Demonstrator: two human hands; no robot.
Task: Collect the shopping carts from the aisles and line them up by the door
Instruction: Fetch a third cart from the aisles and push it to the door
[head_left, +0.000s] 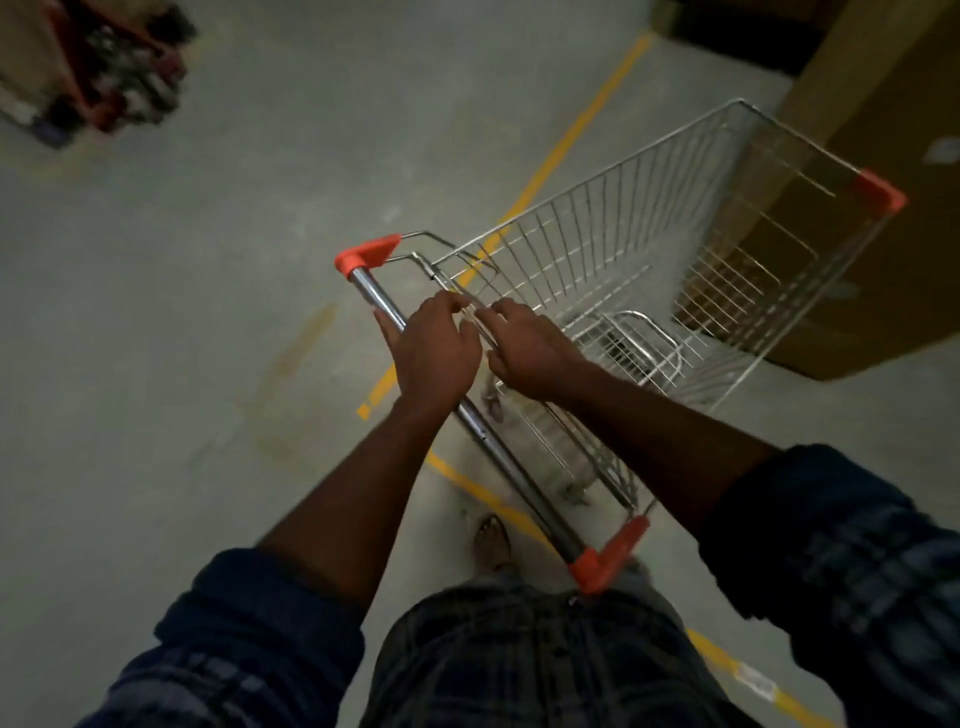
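Note:
An empty wire shopping cart (649, 244) with orange corner caps stands right in front of me, its nose pointing to the upper right. My left hand (434, 351) lies over the chrome handle bar (374, 296) near its left end, thumb under the bar. My right hand (530, 353) reaches past the bar, and its fingers curl on the wire flap at the back of the basket. The fingertips of both hands almost meet on that flap.
A large brown cardboard box (872, 260) stands against the cart's right side. Yellow floor lines (587, 119) run under the cart. A blurred red rack of goods (104, 73) is at the top left. Grey concrete floor spreads to the left.

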